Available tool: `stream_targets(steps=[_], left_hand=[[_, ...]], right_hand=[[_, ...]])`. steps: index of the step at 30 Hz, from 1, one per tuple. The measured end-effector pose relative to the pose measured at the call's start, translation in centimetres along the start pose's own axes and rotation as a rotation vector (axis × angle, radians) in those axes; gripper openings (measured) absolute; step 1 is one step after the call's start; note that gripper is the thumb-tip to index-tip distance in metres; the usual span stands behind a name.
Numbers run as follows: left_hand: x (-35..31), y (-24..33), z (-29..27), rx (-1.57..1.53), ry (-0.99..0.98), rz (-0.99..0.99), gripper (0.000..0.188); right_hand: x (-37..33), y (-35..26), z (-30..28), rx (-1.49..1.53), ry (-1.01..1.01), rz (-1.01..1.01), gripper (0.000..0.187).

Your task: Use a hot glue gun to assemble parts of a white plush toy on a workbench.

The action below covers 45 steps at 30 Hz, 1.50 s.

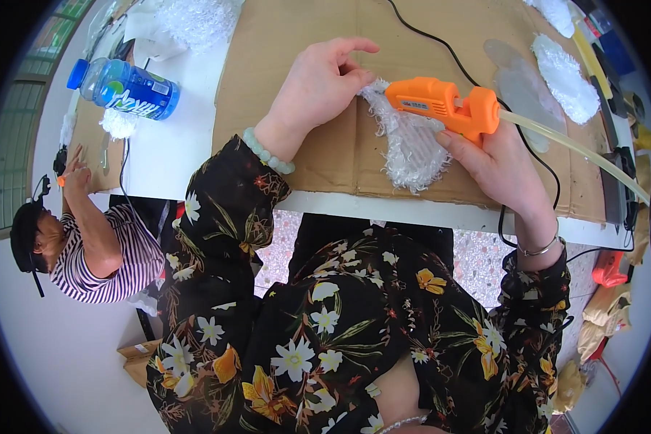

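Note:
My right hand [498, 160] is wrapped round an orange hot glue gun [441, 105], whose long translucent glue stick [579, 152] sticks out at the back. The gun's nozzle points left, at the narrow upper end of a white, shaggy, fringed piece [416, 148] on the cardboard. My left hand [322, 83] pinches that narrow end between thumb and fingertips, with one finger stretched out above. The piece's wide end hangs toward me and lies near the cardboard's front edge. My right fingertips are close to its right side; whether they touch it I cannot tell.
Brown cardboard [304, 22] covers the white table. A black cord [452, 50] runs across it behind the gun. More white fringed pieces [564, 79] lie at the right. A blue-labelled bottle [126, 88] lies at the left. Beyond it a person in a striped shirt [112, 253] works at the table.

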<state>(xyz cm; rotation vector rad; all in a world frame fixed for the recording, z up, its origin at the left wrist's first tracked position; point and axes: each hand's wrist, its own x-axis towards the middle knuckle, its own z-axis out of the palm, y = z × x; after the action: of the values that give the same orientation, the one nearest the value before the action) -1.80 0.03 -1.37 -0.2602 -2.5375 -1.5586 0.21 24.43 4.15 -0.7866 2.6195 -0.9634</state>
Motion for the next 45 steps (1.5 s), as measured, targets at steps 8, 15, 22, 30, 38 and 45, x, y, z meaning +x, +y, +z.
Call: stream_targets(steps=[8,15,22,30,38,45], left_hand=[[-0.3,0.2,-0.4,0.025,-0.009,-0.009,0.030],[-0.8,0.3,0.1,0.102,0.016,0.081,0.025],[-2.3,2.1,0.9,0.815,-0.012,0.770,0.030],[-0.6,2.0,-0.7,0.064,-0.142,0.027,0.034],[-2.2,1.6,-3.5,-0.100,0.022,0.020,0.033],[-2.8,4.5,-4.0,0.202,0.377,0.410,0.023]], right_hand=[[-1.0,0.0,-0.4,0.348,0.074,0.097,0.021],[-1.6,1.8,-0.1,0.562,0.087,0.082,0.027],[-3.1,3.0,-1.2,0.754,0.344,0.128,0.027],[-5.5,3.9,-2.1,0.940,0.555,0.016,0.032],[-6.0,5.1,-0.5,1.019,0.569,0.084,0.032],[-6.1,6.4,0.6,1.024,0.569,0.097,0.034]])
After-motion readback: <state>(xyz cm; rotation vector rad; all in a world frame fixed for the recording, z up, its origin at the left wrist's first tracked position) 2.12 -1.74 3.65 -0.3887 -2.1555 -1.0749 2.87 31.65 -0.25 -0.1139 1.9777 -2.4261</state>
